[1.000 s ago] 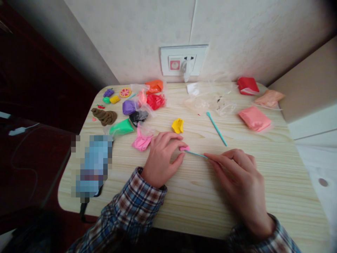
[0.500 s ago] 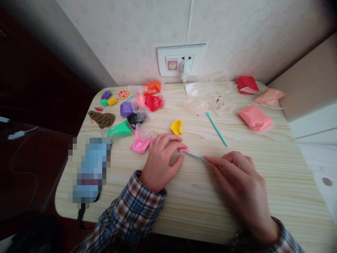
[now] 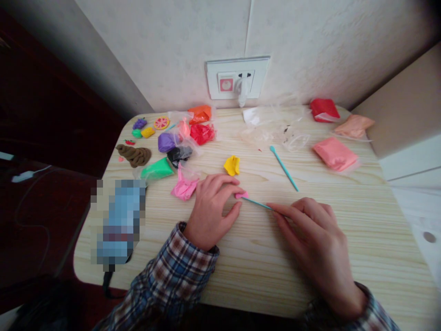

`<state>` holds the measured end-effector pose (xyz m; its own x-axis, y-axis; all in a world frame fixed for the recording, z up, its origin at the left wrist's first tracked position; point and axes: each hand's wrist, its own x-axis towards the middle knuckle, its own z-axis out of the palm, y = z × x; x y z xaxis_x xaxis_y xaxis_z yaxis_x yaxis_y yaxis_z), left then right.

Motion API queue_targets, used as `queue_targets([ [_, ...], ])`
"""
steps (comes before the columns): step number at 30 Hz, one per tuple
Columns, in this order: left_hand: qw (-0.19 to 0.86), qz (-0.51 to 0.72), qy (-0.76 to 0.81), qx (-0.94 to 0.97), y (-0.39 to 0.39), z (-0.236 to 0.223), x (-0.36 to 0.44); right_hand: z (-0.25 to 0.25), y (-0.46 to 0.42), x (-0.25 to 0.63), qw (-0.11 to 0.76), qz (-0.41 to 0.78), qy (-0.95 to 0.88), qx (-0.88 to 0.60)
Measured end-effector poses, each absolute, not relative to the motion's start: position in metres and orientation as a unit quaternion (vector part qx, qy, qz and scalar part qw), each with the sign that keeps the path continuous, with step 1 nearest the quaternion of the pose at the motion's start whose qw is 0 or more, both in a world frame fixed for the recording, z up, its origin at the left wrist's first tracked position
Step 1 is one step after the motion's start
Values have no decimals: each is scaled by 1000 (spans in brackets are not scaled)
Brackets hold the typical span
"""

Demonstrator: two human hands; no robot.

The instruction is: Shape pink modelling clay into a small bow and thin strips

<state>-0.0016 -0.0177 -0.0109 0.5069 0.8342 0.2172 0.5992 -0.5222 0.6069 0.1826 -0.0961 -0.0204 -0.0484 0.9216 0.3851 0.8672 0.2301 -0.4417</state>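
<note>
A small piece of pink modelling clay [image 3: 241, 195] lies on the table under the fingertips of my left hand [image 3: 215, 209]. My left fingers are bent over its far edge and hold it down, with the thumb tip close by on the near side. Between thumb and fingers, my right hand [image 3: 315, 246] pinches a thin teal clay tool [image 3: 257, 202], its tip touching the pink clay. Just beyond sits a shaped yellow clay piece [image 3: 232, 165]. A second teal clay tool [image 3: 284, 168] lies to the right of it.
Bagged clay, including a green pack [image 3: 157, 168] and a pink one [image 3: 185, 185], lies at left; a salmon pack [image 3: 335, 153] is at right. Brown coiled clay [image 3: 134, 155] and small clay fruits stand far left. A blurred blue object [image 3: 120, 220] lies front left. Clear wrappers [image 3: 275, 133] lie behind.
The view has shifted very slightly. Both hands, the tool and the pink clay keep nearly the same positions.
</note>
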Motion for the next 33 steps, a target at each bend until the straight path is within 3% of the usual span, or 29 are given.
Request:
queue_targets([
  [33,213,276,433,831,-17,-14,-2,-19,-95,184,317,64,-732,-600],
])
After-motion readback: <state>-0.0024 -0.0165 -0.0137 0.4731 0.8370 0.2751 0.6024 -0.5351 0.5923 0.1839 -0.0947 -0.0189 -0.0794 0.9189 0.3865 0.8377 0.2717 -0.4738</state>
